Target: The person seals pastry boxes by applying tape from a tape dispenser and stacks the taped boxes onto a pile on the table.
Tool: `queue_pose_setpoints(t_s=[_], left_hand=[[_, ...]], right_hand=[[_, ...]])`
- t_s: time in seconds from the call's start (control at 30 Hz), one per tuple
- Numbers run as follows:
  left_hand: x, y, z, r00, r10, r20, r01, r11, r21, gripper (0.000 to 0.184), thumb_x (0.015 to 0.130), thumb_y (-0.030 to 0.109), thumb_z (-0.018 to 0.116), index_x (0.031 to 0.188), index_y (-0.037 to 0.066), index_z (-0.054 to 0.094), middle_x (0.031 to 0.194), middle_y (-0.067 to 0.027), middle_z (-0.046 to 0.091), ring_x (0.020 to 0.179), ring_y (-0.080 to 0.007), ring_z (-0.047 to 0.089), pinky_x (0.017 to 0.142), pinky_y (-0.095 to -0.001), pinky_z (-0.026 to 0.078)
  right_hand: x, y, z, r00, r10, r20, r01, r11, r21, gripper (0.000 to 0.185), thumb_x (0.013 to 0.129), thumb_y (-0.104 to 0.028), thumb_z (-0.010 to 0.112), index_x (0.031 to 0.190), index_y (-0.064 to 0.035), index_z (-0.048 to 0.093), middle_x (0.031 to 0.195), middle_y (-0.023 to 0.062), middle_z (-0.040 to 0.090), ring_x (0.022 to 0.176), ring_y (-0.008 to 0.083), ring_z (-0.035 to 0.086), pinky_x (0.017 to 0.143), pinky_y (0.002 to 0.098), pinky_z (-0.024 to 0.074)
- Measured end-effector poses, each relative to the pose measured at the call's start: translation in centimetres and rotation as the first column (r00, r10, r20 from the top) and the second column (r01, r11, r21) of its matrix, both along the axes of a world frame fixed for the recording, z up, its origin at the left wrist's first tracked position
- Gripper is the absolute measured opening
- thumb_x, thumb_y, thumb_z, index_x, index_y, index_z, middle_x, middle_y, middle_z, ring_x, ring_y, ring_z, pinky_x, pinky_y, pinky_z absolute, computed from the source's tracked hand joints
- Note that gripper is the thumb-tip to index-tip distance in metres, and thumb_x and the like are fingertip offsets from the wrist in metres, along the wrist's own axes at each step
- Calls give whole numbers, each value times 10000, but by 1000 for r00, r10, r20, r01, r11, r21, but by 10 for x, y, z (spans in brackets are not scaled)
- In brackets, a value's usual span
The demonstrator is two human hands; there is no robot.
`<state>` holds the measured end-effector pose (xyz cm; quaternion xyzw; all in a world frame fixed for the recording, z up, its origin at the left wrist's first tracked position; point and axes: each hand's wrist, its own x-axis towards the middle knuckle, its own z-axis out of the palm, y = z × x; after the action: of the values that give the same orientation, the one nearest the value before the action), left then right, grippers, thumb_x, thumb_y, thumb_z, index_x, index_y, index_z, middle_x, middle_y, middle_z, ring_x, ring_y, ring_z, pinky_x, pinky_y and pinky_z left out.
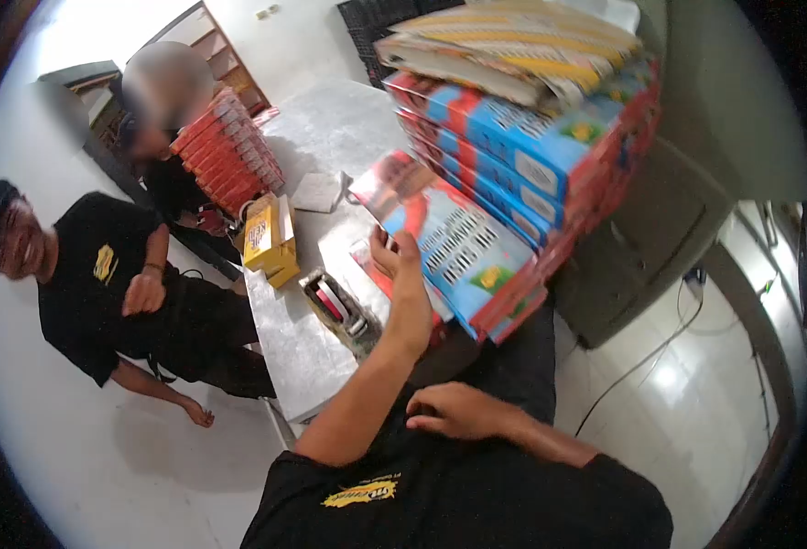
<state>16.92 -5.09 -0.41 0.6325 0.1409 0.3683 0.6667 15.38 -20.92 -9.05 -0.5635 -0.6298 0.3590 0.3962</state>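
My left hand (399, 265) reaches over the table at the left edge of a blue and red printed carton (463, 242). Its fingers are bent in with the thumb close to them; whatever lies between them is too small to name. My right hand (458, 410) hovers in front of my black shirt, fingers loosely curved and a gap beside the thumb, with nothing seen in it. More red and blue cartons (536, 174) rise in a tall stack beside the front one. Left of my forearm stands a tape dispenser (333, 302) with a pinkish roll.
On the grey table (298, 366) are a yellow box (270, 240) and a stack of red boxes (229, 151). Folded yellow-striped packaging (513, 46) tops the carton stack. Two people stand at the left side. A cable (641, 352) trails across the floor at right.
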Motion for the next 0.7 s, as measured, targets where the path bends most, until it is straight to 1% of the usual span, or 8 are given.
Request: queue_pose_setpoints(t_s=[0.1,0.2,0.37,0.43,0.47,0.57,0.63,0.7], left_hand=[[-2,-1,-4,999,25,38,-21,996,-84,989,1025,668,430,1584,-9,-25,1616,-210,105,1507,-291,211,1236,-427,226],[-8,-11,3,992,-56,113,79,974,-211,959,1038,604,478,1584,30,-62,1604,-207,148,1474,-277,310,1211,-429,307],[-10,-18,12,984,-105,143,132,973,-191,903,1041,597,477,1582,94,-44,1576,-170,260,1409,-252,425,1171,-444,387],[-8,-26,16,979,-15,205,81,944,-320,524,1065,537,477,1412,159,373,1332,-76,555,1232,-245,595,1038,-473,521],[-8,-31,20,980,2,197,60,950,-307,518,1065,536,474,1406,155,392,1315,-83,584,1222,-257,611,1021,-478,533],[-2,-19,5,974,41,222,30,951,-309,538,1053,543,500,1408,154,388,1367,-89,547,1243,-261,597,999,-480,549],[6,-14,5,973,146,181,-82,944,-321,624,1015,571,561,1452,170,366,1478,-92,451,1315,-284,541,1033,-506,526],[5,-15,1,982,169,87,-133,937,-322,898,936,633,649,1607,240,199,1622,-76,261,1452,-343,364,1171,-551,371]], right_hand=[[-1,-9,-1,1000,-4,22,4,1000,5,371,999,-369,651,1126,-21,650,1067,211,686,1065,394,659,918,490,511],[0,-19,3,999,-16,47,16,1000,-6,388,1001,-370,647,1146,-10,642,1088,215,682,1084,396,653,928,488,506],[1,-27,1,998,-35,58,35,999,8,395,1001,-371,647,1162,-10,638,1104,209,682,1094,394,650,928,492,506],[3,-32,3,996,-38,78,39,999,-13,398,1000,-371,648,1163,-8,636,1108,207,682,1098,392,649,929,492,506],[4,-34,6,996,-26,84,29,999,-39,403,1000,-372,648,1170,-7,632,1115,210,681,1102,394,647,929,492,506],[4,-37,3,995,6,98,-1,999,-54,415,1002,-376,645,1195,-10,622,1134,218,677,1113,395,645,933,492,506],[8,-35,4,993,20,116,-17,999,-31,422,1003,-379,643,1212,-13,616,1146,223,675,1120,394,644,937,491,506],[6,-38,5,992,6,129,1,998,-58,413,997,-376,658,1233,-37,633,1115,191,696,1059,321,682,919,439,517]])
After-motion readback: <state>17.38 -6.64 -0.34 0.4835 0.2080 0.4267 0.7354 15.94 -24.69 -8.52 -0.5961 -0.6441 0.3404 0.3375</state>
